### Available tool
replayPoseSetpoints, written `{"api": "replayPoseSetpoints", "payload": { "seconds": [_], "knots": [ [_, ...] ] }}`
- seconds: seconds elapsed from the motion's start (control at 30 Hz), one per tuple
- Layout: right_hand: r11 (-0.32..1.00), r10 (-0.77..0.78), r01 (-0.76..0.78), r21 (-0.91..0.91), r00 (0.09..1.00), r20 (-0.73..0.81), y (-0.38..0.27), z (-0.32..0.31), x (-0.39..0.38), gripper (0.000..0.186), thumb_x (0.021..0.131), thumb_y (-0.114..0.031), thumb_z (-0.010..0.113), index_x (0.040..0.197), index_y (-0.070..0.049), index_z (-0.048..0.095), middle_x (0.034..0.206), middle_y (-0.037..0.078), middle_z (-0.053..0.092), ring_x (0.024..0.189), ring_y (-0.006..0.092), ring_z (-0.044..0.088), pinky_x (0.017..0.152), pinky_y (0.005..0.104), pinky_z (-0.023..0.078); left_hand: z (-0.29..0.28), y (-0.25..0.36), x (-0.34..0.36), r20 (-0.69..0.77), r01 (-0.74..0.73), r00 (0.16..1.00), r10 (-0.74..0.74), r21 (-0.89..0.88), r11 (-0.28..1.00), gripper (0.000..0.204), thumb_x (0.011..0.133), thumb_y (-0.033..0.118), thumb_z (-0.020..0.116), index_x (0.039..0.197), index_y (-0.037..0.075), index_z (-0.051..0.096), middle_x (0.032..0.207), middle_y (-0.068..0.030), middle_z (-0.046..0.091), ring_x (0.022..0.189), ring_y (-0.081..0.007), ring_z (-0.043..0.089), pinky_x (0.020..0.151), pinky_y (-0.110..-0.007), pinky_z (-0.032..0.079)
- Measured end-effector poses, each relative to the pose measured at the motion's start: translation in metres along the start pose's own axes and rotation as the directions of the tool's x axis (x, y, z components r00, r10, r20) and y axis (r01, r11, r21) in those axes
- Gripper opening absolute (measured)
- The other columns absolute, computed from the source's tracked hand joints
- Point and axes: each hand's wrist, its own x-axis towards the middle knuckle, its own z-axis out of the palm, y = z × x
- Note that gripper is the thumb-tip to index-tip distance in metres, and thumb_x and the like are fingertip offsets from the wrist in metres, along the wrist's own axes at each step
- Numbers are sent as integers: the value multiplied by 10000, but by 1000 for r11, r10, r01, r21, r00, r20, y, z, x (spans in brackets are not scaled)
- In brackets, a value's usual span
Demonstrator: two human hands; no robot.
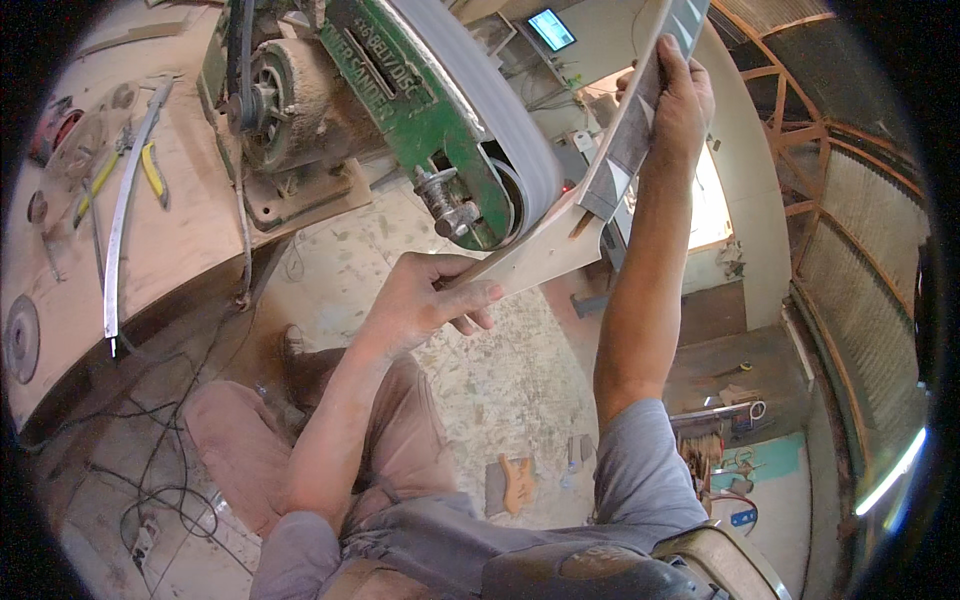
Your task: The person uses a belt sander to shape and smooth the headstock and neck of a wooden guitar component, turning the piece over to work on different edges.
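A long flat workpiece (545,258), with a pale flared end and a dark grey upper length, slants up to the right across the view. My left hand (425,303) is closed on the pale end, with the thumb on the near side. Higher up, my right hand (682,105) grips the grey length, its thumb laid along the face. The pale end lies right beside the lower roller of a green belt sander (400,110). Its grey belt (515,120) looks smooth and streaked. I cannot tell whether workpiece and belt touch.
At left, a dusty workbench (180,215) carries a motor (290,105), yellow-handled pliers (152,172), a long thin strip (122,215) and a grinding disc (22,336). Black cables (180,500) coil on the floor below. Assorted tools (735,465) lie at lower right.
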Motion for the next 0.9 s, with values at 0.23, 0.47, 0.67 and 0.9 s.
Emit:
{"api": "replayPoseSetpoints", "payload": {
  "seconds": [0.23,0.47,0.67,0.9],
  "knots": [
    [990,-141,137,-41,986,-91,-16,-12,-3,359,933,-244,673,1041,26,462,707,126,611,519,204,652,443,280,547,-11,-2,13,0,-111,994,111,-23,994,370,838,250,786,1003,-74,721,783,-102,701,646,-153,702,478,-250,497],
    [985,-163,149,-87,968,-189,-9,-10,-29,380,918,-190,679,1085,38,425,781,152,619,544,227,648,448,316,561,-33,-11,18,31,-18,999,18,-12,1000,366,814,220,804,1012,-76,721,757,-97,698,602,-140,684,457,-239,468],
    [980,-188,167,-111,956,-223,-3,-7,-33,383,920,-202,685,1076,41,434,786,142,618,535,214,635,452,314,566,-40,-22,21,8,-43,999,43,-30,999,362,816,206,796,1023,-81,718,731,-95,688,573,-131,660,459,-242,465],
    [972,-234,220,-84,945,-230,1,-10,-34,350,935,-204,670,1072,38,458,782,142,617,510,202,636,444,271,559,-39,-21,20,-10,-26,1000,26,-24,999,338,817,187,793,1021,-73,722,714,-95,679,559,-122,642,463,-241,460]
  ]
}}
